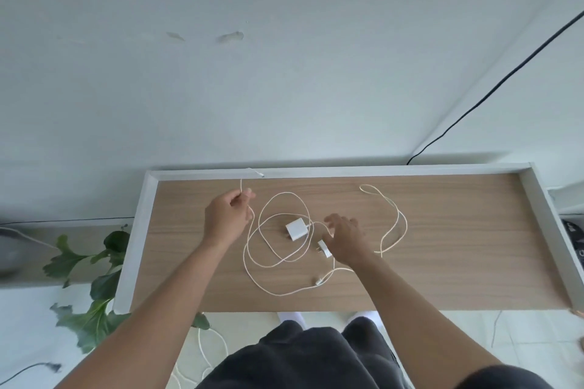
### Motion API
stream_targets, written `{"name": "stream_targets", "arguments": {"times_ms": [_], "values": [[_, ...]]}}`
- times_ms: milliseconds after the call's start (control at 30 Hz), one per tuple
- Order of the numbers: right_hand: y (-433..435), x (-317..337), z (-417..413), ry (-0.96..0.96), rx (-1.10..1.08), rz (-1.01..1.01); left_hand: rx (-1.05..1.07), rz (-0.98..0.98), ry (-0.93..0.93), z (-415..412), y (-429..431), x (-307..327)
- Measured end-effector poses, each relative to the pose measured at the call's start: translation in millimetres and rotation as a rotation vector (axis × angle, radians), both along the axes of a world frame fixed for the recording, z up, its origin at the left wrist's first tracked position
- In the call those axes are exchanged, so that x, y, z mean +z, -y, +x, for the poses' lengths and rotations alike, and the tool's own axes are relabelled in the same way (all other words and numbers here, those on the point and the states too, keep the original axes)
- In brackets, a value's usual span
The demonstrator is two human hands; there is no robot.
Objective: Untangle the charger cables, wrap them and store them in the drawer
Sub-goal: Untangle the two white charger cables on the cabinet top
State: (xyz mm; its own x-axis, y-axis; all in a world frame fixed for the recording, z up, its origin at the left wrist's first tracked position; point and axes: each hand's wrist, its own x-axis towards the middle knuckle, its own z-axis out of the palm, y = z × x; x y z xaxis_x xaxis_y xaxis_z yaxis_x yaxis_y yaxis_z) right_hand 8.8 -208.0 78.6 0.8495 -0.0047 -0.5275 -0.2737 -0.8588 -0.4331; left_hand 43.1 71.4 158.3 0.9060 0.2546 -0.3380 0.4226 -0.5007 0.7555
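- Nearest the viewer, a person's dark-clothed lap and white-socked feet point(292, 316) sit just below the near edge of a wooden desk point(442, 262) with a raised pale rim.
- Left of the desk, a leafy green plant point(94, 278) stands on the floor.
- On the desk's middle, white charger cables point(278, 262) lie in overlapping loops around a square white adapter point(297, 228).
- A cable plug end point(318, 280) lies nearer the viewer than the adapter.
- The right hand point(346, 238) hovers just right of the adapter, fingers spread apart, over a second small white plug point(324, 248), partly hiding it.
- Another cable loop point(395, 218) trails right of that hand.
- The left hand point(227, 215), left of the adapter, is pinched closed on a cable strand rising toward the desk's far rim.
- Beyond the desk, a black cord point(493, 88) runs up the pale wall.
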Motion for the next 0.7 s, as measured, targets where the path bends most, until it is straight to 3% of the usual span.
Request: {"name": "stream_targets", "arguments": {"times_ms": [167, 433, 700], "values": [[-29, -23, 12, -0.05, 0.014, -0.148, 0.297, -0.275, -0.218, -13, -30, -29], [-63, -52, 12, 0.057, 0.152, -0.221, 0.1, -0.326, -0.414, -54, -50, -31], [-76, -64, 27, 0.1, 0.335, -0.361, -0.079, -0.275, -0.428, -70, -57, -28]]}}
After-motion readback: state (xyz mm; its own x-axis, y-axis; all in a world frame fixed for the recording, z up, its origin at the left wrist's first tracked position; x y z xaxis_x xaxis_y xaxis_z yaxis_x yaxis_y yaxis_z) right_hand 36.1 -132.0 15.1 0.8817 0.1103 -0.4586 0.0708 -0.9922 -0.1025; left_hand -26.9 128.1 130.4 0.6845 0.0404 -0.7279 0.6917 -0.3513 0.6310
